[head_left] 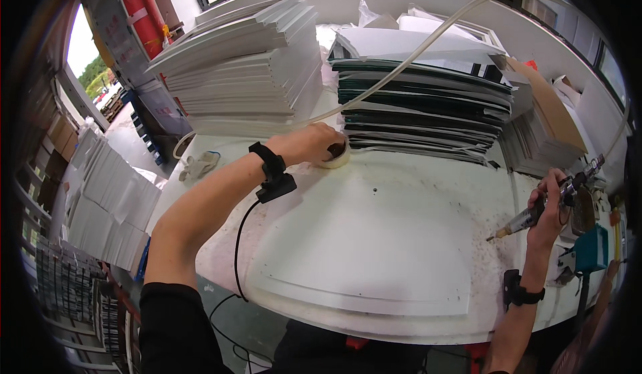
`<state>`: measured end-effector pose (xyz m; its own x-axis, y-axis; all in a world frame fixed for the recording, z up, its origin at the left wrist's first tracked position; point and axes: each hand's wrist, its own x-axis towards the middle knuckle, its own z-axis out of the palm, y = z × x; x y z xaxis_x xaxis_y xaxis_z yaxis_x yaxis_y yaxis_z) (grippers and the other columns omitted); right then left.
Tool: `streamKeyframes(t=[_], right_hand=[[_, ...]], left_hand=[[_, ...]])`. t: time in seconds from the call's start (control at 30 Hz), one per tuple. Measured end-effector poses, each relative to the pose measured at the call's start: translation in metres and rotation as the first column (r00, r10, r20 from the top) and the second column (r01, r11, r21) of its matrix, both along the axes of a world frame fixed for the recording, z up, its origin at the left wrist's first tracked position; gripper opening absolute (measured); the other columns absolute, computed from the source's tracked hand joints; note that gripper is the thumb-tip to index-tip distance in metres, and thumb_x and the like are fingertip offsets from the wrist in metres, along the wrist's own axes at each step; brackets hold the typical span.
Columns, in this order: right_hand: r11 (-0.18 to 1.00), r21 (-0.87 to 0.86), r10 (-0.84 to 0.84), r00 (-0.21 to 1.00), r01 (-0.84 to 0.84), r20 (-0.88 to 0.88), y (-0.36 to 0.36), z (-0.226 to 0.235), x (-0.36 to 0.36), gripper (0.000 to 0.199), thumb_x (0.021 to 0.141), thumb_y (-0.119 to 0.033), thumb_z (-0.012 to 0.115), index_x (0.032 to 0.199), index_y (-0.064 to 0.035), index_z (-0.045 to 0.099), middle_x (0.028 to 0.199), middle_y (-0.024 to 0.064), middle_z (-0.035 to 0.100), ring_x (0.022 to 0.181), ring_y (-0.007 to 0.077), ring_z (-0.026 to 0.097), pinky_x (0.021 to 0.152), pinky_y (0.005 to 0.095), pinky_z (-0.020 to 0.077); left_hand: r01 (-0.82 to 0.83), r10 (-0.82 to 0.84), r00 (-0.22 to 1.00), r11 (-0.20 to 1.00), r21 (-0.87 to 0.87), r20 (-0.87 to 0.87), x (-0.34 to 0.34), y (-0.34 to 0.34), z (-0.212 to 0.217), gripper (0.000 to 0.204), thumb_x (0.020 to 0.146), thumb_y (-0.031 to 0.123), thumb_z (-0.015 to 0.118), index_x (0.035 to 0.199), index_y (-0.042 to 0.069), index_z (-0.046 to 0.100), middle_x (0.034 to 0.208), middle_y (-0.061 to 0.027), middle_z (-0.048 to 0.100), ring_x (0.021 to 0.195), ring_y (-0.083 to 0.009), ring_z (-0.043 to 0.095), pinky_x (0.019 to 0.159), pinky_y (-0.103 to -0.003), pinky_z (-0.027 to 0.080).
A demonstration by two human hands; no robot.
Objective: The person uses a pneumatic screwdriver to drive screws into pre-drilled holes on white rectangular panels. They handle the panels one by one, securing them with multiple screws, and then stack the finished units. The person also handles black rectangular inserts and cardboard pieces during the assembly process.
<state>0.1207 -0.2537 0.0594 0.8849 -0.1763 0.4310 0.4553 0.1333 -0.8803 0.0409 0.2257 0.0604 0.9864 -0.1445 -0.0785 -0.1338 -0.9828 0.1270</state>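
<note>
My left hand [313,144] reaches across the table with its fingers curled down into a small round, pale container [336,160]. The fingertips, and whatever they pinch, are hidden inside its rim. On the right, my right hand [550,203] is wrapped round an air screwdriver [523,220], its narrow tip slanting down to the left above the tabletop. In front of me lies a flat white panel [361,253], apparently on another sheet whose edge shows at the front. One small dark speck [375,189] sits beyond it, near the container.
A tall stack of white panels [241,73] stands at the back left, beside a stack of dark-edged panels [421,106]. A pale hose [401,66] arches over both. A crumpled glove [199,165] lies at the left edge. On the right is a teal tool [592,248].
</note>
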Motion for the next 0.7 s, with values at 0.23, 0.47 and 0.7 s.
streamKeyframes(t=[0.23, 0.47, 0.7], right_hand=[[0.998, -0.066, 0.014, 1.0, -0.013, 0.015, 0.011, 0.005, -0.01, 0.018, 0.102, -0.025, 0.065, 0.108, -0.0083, 0.061, 0.082, -0.0003, 0.054, 0.065, 0.0079, 0.056, 0.057, 0.0236, 0.0405], [0.996, -0.08, 0.041, 0.999, -0.039, 0.022, 0.016, 0.003, -0.012, 0.019, 0.101, -0.026, 0.066, 0.108, -0.008, 0.062, 0.082, -0.0007, 0.054, 0.066, 0.0082, 0.055, 0.057, 0.0242, 0.0404], [0.995, -0.097, 0.021, 0.998, -0.015, 0.055, 0.015, 0.005, -0.013, 0.019, 0.102, -0.025, 0.066, 0.107, -0.0071, 0.063, 0.082, -0.0006, 0.055, 0.066, 0.0084, 0.056, 0.057, 0.0245, 0.041]], left_hand=[[-0.035, 0.035, 0.998, 0.999, -0.002, 0.053, 0.01, -0.002, -0.015, 0.026, 0.088, 0.011, 0.07, 0.114, 0.009, 0.073, 0.098, -0.0178, 0.074, 0.094, -0.0378, 0.07, 0.085, -0.045, 0.055], [0.012, 0.015, 0.989, 0.985, -0.175, 0.15, 0.004, 0.006, -0.018, 0.018, 0.089, 0.006, 0.069, 0.107, 0.002, 0.072, 0.095, -0.019, 0.074, 0.088, -0.0372, 0.071, 0.081, -0.042, 0.055], [0.051, 0.003, 0.991, 0.912, -0.406, 0.131, -0.031, -0.044, 0.02, 0.012, 0.09, 0.005, 0.071, 0.099, -0.003, 0.07, 0.087, -0.0159, 0.073, 0.079, -0.0289, 0.071, 0.075, -0.036, 0.055]])
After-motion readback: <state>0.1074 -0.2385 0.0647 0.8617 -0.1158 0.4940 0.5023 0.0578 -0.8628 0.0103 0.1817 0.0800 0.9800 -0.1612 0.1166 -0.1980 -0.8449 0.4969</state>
